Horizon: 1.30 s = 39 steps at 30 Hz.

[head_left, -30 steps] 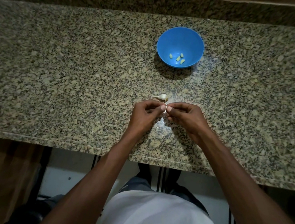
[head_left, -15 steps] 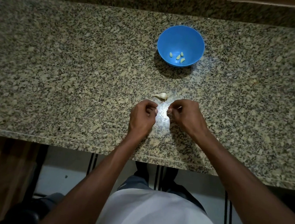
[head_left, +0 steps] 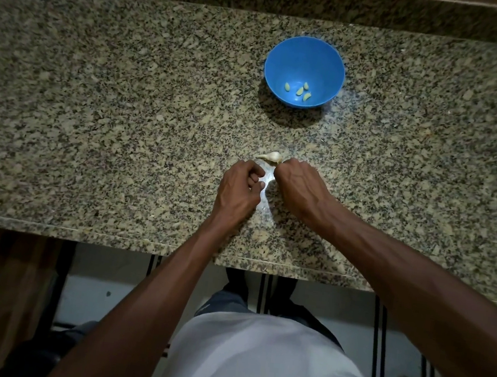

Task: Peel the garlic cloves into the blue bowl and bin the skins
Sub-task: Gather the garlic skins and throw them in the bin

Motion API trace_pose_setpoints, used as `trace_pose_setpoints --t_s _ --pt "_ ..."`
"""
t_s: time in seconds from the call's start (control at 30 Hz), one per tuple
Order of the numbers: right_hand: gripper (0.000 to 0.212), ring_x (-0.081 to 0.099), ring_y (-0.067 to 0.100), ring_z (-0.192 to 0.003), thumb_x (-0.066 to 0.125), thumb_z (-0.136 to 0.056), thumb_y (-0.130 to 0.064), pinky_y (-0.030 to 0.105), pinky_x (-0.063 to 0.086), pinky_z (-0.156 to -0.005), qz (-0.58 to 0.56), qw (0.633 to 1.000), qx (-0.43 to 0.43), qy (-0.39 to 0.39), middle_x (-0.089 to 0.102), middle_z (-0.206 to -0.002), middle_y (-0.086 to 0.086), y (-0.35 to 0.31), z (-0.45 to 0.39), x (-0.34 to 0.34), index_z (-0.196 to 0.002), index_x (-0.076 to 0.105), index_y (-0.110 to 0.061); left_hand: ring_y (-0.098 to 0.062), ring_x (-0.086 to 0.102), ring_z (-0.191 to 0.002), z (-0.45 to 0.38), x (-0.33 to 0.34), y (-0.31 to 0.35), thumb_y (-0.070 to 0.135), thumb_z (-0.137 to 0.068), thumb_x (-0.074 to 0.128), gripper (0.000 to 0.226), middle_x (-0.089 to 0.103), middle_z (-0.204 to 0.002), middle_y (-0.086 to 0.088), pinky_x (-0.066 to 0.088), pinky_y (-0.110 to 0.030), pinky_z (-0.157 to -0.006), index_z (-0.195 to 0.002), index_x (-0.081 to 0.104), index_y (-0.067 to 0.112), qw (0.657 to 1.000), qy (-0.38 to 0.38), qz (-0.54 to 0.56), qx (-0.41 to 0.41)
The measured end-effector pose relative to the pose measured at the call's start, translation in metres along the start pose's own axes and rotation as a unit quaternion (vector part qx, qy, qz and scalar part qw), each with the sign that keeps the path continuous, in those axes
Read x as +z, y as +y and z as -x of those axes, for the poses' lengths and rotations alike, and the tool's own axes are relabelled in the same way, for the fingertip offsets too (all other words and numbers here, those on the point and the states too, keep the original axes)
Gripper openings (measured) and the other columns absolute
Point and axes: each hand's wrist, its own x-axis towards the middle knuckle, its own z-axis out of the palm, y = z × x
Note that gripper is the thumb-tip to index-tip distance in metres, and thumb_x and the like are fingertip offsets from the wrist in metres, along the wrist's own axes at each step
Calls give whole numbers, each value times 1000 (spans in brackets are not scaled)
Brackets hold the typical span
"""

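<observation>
Garlic (head_left: 271, 156) touching right hand (head_left: 299, 185)

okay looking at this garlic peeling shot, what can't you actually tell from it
Head view only:
- Left hand: fingers curled inward, so whether they hold a clove or skin is hidden.
- Right hand: its back faces the camera; the fingertips and whether they touch the garlic piece are hidden.
- Cloves in the blue bowl: four show, too small to confirm they are fully peeled.
- No bin in frame.
</observation>
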Motion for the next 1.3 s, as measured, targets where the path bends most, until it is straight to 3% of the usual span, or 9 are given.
trace_pose_setpoints --t_s 0.27,0.43,0.5,0.63,0.8,0.9,0.97,1.1,1.3 --pt "29 46 22 -61 51 -98 9 36 42 -57 -17 999 24 36 45 -73 10 -4 -1 3 -78 43 -10 -13 63 -90 0 -5 7 6 -94 65 12 65 -104 -2 57 -30 -81 -102 67 15 1000 -5 -4 -13" --pt "24 54 18 -58 61 -93 6 34 43 -51 -83 993 60 56 59 -73 6 9 -1 14 -72 56 -7 7 61 -76 0 -8 11 4 -94 66 12 69 -96 5 52 -13 -68 -99 71 14 998 -7 45 -54" --pt "11 71 17 -65 73 -90 2 33 59 -60 -268 954 129 42 73 -76 6 21 -2 10 -82 76 -5 4 66 -79 1 -11 13 9 -92 73 11 73 -92 8 53 -11 -68 -99 75 17 991 -9 106 -78" --pt "13 77 27 -78 69 -96 1 39 65 -77 -617 760 200 33 78 -88 20 30 16 6 -107 76 6 -11 75 -96 8 -18 22 7 -91 76 16 78 -102 2 63 -28 -82 -106 80 13 960 -40 265 -80" --pt "17 78 29 -84 72 -94 0 39 65 -80 -663 719 203 40 79 -93 20 29 27 14 -110 74 7 -10 76 -94 9 -16 27 11 -90 78 13 80 -98 1 61 -26 -82 -103 81 10 956 -45 283 -68" --pt "15 78 29 -80 74 -94 -4 39 65 -77 -643 739 194 57 78 -89 20 28 28 14 -104 73 6 -12 77 -90 9 -14 28 14 -91 79 10 80 -94 0 63 -31 -82 -101 81 11 961 -36 261 -85" --pt "13 78 27 -78 76 -95 -12 39 66 -76 -585 787 187 62 79 -86 13 28 25 13 -102 76 -1 -10 76 -86 8 -12 30 18 -91 79 9 80 -93 2 64 -29 -78 -99 80 15 967 -31 234 -100" --pt "12 73 3 -68 78 -94 -26 17 58 -61 -425 885 160 101 77 -81 -5 23 20 10 -95 79 -14 -10 76 -82 4 -10 38 22 -89 81 11 78 -91 2 63 -24 -70 -98 78 16 973 -24 186 -133" --pt "8 70 8 -67 71 -97 -7 25 62 -62 -339 922 101 156 76 -83 3 16 23 12 -100 78 -7 -14 73 -70 1 -16 43 12 -90 78 14 78 -86 -9 62 -29 -69 -100 76 3 942 -64 247 -217"
